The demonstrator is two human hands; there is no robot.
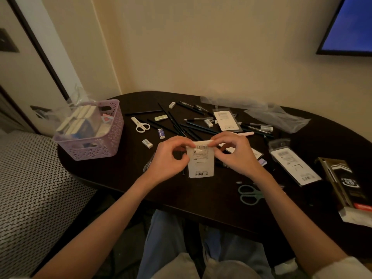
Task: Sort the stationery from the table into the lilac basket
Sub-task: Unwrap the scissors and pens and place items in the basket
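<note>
there, packet (201, 162) between both hands' fingers (216, 142)

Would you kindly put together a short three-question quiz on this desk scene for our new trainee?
1. True or false: the lilac basket already holds some items.
2. Multiple choice: what do the left hand and right hand hold together? A) white scissors B) a small white packet C) a pencil
3. Fill in: the white scissors lie on the table between the basket and the scattered ____.

Key:
1. True; packs and boxes show inside it.
2. B; both hands pinch the top edge of the white packet above the table.
3. Pencils; the dark pencils and pens spread to the right of the scissors.
</note>
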